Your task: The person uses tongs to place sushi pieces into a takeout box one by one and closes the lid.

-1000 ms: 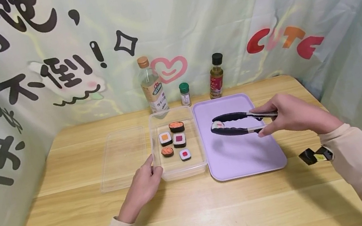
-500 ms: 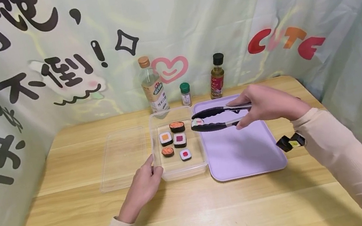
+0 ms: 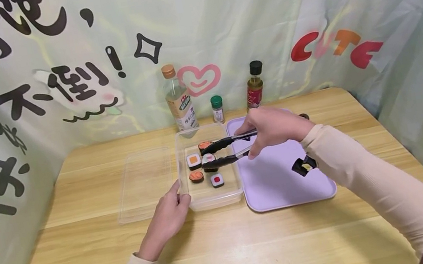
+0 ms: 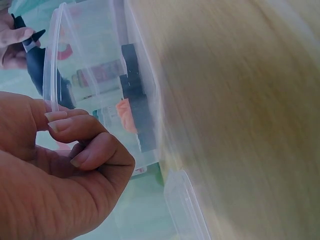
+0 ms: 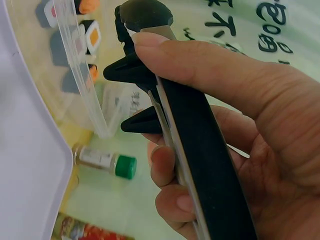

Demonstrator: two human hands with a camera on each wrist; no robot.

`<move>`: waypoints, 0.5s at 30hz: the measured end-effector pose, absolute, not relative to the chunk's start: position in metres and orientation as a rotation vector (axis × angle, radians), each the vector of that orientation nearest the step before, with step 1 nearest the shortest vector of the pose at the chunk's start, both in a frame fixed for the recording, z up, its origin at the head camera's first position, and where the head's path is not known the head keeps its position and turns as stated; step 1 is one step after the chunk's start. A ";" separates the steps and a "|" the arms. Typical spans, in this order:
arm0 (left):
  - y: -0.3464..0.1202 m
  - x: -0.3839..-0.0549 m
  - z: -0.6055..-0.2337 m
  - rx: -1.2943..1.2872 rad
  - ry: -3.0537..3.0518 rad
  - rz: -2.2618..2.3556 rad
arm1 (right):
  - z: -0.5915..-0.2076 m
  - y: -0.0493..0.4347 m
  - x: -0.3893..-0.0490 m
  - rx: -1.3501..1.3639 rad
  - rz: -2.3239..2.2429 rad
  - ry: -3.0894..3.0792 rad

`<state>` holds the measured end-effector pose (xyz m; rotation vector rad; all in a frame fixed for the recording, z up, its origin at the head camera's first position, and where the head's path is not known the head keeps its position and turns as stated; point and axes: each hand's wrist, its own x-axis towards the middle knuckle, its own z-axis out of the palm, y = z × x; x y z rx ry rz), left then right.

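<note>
My left hand [image 3: 170, 215] pinches the rim of a clear plastic container [image 3: 217, 201] near its front left corner; the left wrist view shows thumb and fingertips at that rim. In my right hand [image 3: 274, 125] are black-tipped kitchen tongs [image 3: 220, 144], reaching leftward over the container. Between their tips sits a round sushi roll [image 3: 208, 157] with a pinkish centre, overlapping a dark-red-centred roll beneath in the head view. Around it inside the container lie an orange-centred roll [image 3: 193, 160], a small orange-topped sushi [image 3: 196, 177], a red-centred roll [image 3: 217, 180] and a partly hidden orange-topped sushi [image 3: 205, 145].
A lilac tray [image 3: 289, 189] stands against the container's right side. The clear lid [image 3: 144, 186] lies to its left. Along the back edge stand a tall vinegar-like bottle [image 3: 181, 106], a green-capped shaker [image 3: 217, 109] and a black-capped bottle [image 3: 254, 89], with a printed curtain behind.
My right hand has carried the tongs and the sushi roll leftward from above the lilac tray to over the container. My left hand has stayed at the rim.
</note>
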<state>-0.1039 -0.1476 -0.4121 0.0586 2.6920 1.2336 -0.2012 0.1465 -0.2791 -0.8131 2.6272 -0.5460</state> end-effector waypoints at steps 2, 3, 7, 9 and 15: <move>-0.148 -0.104 -0.412 0.058 2.695 1.228 | -0.280 0.139 -0.201 -0.832 -0.524 2.617; -0.148 -0.104 -0.412 0.059 2.695 1.229 | -0.281 0.135 -0.201 -0.845 -0.514 2.613; -0.148 -0.104 -0.412 0.072 2.695 1.232 | -0.285 0.121 -0.199 -0.874 -0.470 2.597; -0.148 -0.104 -0.412 0.077 2.692 1.236 | -0.288 0.115 -0.198 -0.882 -0.447 2.585; -0.148 -0.103 -0.411 0.084 2.693 1.233 | -0.292 0.099 -0.195 -0.848 -0.355 2.576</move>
